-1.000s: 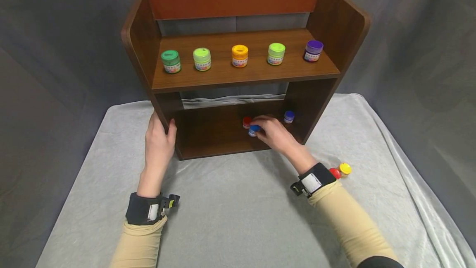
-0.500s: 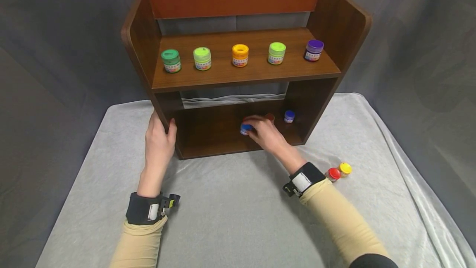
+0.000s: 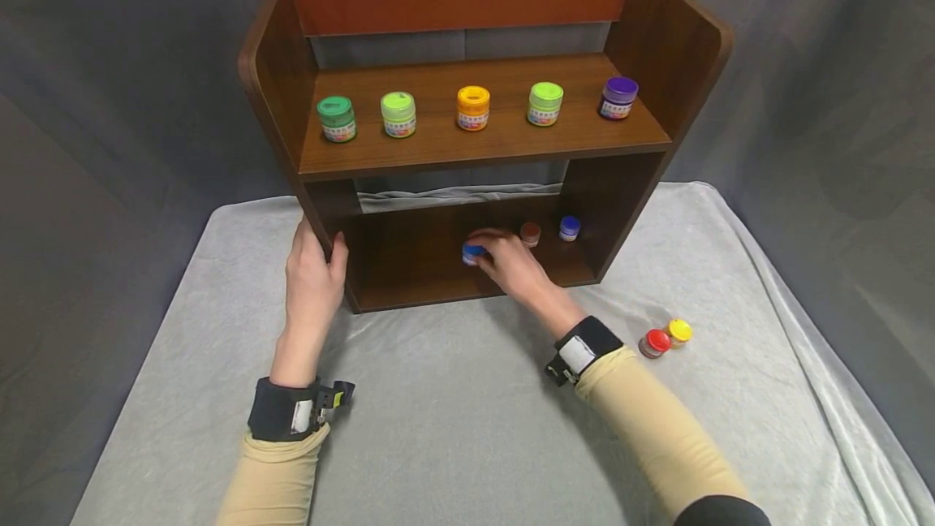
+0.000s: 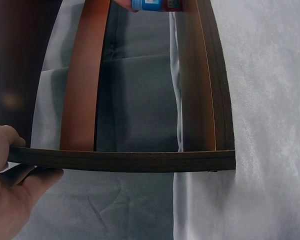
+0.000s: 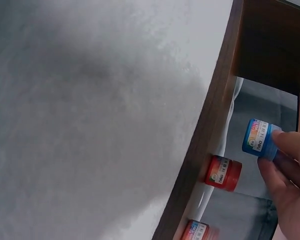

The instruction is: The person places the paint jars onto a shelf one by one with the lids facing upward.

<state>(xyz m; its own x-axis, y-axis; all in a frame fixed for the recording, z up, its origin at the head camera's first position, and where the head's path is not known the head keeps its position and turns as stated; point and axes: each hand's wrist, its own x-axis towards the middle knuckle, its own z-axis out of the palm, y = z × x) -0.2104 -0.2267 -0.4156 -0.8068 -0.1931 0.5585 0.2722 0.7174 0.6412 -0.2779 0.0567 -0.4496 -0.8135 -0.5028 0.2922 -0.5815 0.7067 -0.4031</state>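
My right hand [image 3: 511,262] pinches a small blue paint jar [image 3: 471,254] by its sides, inside the lower level of the dark wooden shelf [image 3: 409,266]. In the right wrist view the blue jar [image 5: 257,137] is raised off the lower board, and a red jar [image 5: 223,173] stands on that board close by. The hand hides this red jar in the head view. My left hand [image 3: 312,278] grips the shelf's left side panel [image 4: 125,161], thumb on the inner face and fingers on the outer.
A brownish-red jar [image 3: 530,234] and a blue-violet jar [image 3: 569,228] stand at the lower level's right. Above, a row of several jars, including an orange one [image 3: 472,109], lines the upper board. A red-lidded jar [image 3: 654,343] and a yellow-lidded jar [image 3: 679,333] sit on the grey cloth.
My right hand has carried the blue jar leftward along the lower level, covering the red jar and uncovering the brownish-red one. My left hand stays on the side panel.
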